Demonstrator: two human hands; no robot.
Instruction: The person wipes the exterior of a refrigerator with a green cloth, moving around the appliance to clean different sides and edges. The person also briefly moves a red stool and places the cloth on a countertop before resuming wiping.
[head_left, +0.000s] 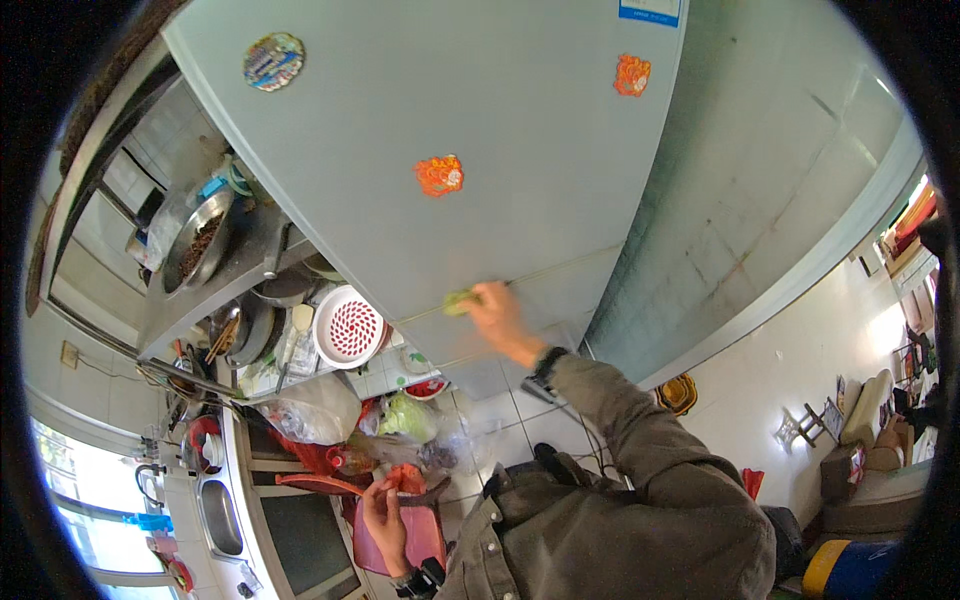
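Observation:
My right hand (501, 319) is closed around a small yellow-green cloth or sponge (459, 302). It presses this against the pale grey refrigerator door (525, 150), at the seam between the upper and lower doors. Two orange magnets, one near the middle (439, 175) and one at the upper right (632, 75), are on the door, along with a round patterned magnet (274, 61). Low on the left, my left hand (386, 521) is held with bent fingers over a pink plastic seat (420, 532). A red-orange item (405, 478) appears beside its fingertips; whether they grip it is unclear.
Left of the refrigerator, a shelf holds a metal bowl (199, 240) of dark food. Below are a red-and-white colander (349, 327) and several pans. A sink (221, 517) is at lower left. Plastic bags (315, 412) crowd the space near the tiled floor (495, 450).

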